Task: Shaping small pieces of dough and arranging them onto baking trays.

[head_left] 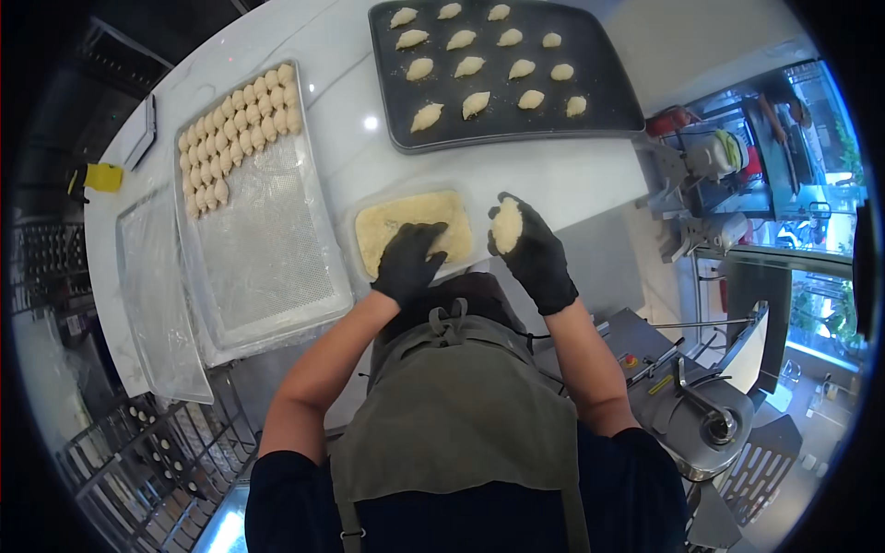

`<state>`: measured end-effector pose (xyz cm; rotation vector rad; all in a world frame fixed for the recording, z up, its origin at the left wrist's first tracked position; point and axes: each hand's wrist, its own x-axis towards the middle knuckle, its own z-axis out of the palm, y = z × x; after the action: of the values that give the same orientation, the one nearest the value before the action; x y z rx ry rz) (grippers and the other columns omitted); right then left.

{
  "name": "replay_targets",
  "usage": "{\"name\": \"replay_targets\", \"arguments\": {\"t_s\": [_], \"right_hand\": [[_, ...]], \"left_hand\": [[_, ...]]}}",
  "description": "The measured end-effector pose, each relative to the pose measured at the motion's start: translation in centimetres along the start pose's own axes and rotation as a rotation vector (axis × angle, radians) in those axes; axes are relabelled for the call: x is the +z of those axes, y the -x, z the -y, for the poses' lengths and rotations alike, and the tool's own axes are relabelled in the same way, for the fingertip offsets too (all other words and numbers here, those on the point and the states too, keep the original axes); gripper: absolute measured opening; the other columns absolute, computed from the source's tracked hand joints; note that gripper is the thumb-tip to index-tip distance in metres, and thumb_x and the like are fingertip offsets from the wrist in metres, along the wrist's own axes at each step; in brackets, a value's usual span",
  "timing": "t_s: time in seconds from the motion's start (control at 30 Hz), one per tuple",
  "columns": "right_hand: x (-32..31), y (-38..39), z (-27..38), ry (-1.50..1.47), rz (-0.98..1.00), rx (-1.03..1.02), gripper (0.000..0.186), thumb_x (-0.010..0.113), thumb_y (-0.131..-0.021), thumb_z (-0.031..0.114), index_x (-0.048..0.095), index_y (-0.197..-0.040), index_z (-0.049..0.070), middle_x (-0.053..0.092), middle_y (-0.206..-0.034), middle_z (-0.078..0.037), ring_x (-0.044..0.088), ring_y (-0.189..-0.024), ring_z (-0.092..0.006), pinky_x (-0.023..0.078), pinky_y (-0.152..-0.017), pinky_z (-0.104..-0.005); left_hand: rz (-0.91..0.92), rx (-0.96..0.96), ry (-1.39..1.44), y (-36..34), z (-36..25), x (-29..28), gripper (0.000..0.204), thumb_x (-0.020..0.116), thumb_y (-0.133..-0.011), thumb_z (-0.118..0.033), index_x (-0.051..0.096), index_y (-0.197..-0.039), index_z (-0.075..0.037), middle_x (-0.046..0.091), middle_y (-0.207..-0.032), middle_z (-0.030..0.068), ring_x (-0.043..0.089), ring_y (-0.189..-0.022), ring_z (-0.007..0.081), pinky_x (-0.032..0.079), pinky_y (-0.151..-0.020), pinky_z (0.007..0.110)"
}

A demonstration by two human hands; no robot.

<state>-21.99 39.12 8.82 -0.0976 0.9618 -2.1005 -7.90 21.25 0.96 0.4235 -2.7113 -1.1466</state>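
Note:
My right hand (pixel 533 255), in a black glove, holds a pale crumb-coated dough piece (pixel 506 227) beside a clear tub. That tub's crumbs (pixel 380 230) are pale yellow and fine. Into them reaches my left hand (pixel 412 262), also black-gloved, its fingers curled. Something pale shows between its thumb and forefinger, but I cannot tell a dough piece from crumbs there. Ahead lies a dark baking tray (pixel 502 97) with spaced rows of coated dough pieces (pixel 469 66). To the left, a perforated tray (pixel 267 240) carries close-set, uncoated dough pieces (pixel 241 120) at its far end.
A clear plastic sheet or lid (pixel 157 286) overlaps the table's left edge. Near the far left edge are a yellow object (pixel 103 177) and a pale flat device (pixel 140 134). A wire rack (pixel 166 461) stands lower left; a metal machine (pixel 691 405) stands at my right.

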Motion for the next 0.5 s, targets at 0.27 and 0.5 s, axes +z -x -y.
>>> {"name": "replay_targets", "arguments": {"t_s": [0.27, 0.5], "right_hand": [[-1.9, 1.7, 0.9, -0.273, 0.079, 0.107, 0.056, 0.063, -0.086, -0.002, 0.046, -0.139, -0.003, 0.059, -0.129, -0.018, 0.06, -0.105, -0.0241, 0.052, -0.086, -0.0323], [-1.7, 1.2, 0.7, 0.011, 0.068, -0.013, 0.055, 0.053, -0.087, 0.001, 0.044, -0.142, -0.002, 0.058, -0.128, -0.021, 0.057, -0.107, -0.0267, 0.048, -0.089, -0.0345]], "left_hand": [[0.176, -0.064, 0.117, -3.2, -0.9, 1.9, 0.047, 0.071, -0.077, -0.013, 0.065, -0.123, -0.008, 0.063, -0.107, 0.0102, 0.061, -0.088, 0.0281, 0.049, -0.079, 0.035], [0.278, 0.063, 0.091, -4.0, 0.5, 1.4, 0.044, 0.069, -0.08, -0.01, 0.067, -0.124, -0.011, 0.063, -0.106, 0.0084, 0.061, -0.085, 0.0273, 0.049, -0.077, 0.034]]}}
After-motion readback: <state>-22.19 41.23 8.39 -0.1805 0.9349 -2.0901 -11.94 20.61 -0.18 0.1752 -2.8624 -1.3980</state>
